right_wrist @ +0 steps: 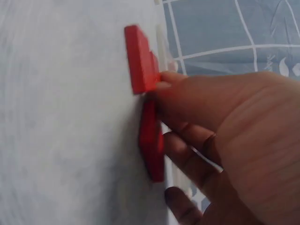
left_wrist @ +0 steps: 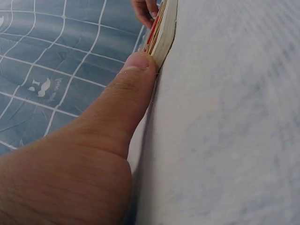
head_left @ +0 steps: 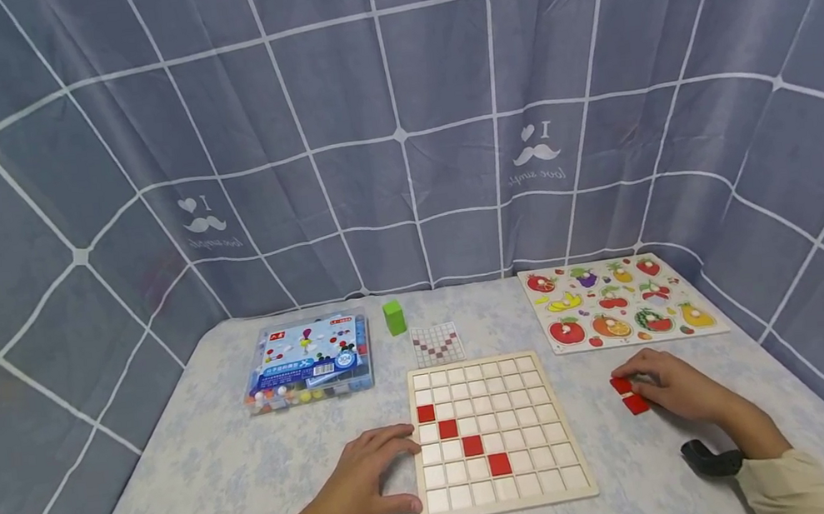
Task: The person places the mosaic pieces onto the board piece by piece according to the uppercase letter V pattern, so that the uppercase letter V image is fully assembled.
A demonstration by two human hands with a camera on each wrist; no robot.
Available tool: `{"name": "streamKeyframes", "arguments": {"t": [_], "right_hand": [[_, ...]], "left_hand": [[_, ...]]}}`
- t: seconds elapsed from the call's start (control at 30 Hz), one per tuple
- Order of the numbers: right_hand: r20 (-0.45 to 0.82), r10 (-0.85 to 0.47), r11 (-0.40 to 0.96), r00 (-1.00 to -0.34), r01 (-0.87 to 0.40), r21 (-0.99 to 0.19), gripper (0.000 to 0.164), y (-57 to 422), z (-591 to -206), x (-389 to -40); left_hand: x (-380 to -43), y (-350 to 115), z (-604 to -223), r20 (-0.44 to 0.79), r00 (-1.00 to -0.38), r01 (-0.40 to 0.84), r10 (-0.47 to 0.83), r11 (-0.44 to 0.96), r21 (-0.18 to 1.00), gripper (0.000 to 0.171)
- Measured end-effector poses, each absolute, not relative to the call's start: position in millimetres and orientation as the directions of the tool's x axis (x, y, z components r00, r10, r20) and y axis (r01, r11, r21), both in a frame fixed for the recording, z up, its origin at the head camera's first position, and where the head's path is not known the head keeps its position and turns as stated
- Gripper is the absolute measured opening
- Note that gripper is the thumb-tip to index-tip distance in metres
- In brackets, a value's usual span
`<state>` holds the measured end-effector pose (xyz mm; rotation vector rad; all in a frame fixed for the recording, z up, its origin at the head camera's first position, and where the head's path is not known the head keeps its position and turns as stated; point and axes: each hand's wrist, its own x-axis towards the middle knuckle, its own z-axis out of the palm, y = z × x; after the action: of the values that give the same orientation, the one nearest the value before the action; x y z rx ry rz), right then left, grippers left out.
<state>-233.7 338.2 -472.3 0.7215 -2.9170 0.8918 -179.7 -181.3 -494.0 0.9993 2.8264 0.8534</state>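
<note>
Here we list a board (head_left: 524,439) bearing four set-in red squares (head_left: 473,446), a left hand (head_left: 360,482) spread against its left edge, and, off its right side, a right hand (head_left: 680,386) touching loose red tiles (head_left: 635,405), pinching or not we cannot tell.

A curtained-off play corner: checked blue-grey curtain (head_left: 447,60) backs and flanks a floral-patterned bench (head_left: 202,480) bearing a fruit peg puzzle (head_left: 624,302) and molecular model kit (head_left: 310,360).
</note>
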Motion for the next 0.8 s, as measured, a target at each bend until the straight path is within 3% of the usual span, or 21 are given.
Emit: {"name": "streamKeyframes", "arguments": {"t": [0.4, 0.8], "right_hand": [[0.121, -0.289, 0.799, -0.95, -0.309, -0.516, 0.028, 336.1, -473.7, -233.2], [0.132, -0.258, 0.816, -0.957, -0.289, -0.501, 0.028, 337.0, -474.0, -234.3]], "left_hand": [[-179.0, -182.1, -495.2, 0.176, -0.786, 0.589, 0.593, 0.63, 0.506, 0.06], [-179.2, -182.0, -495.2, 0.18, -0.785, 0.591, 0.593, 0.626, 0.509, 0.061]]}}
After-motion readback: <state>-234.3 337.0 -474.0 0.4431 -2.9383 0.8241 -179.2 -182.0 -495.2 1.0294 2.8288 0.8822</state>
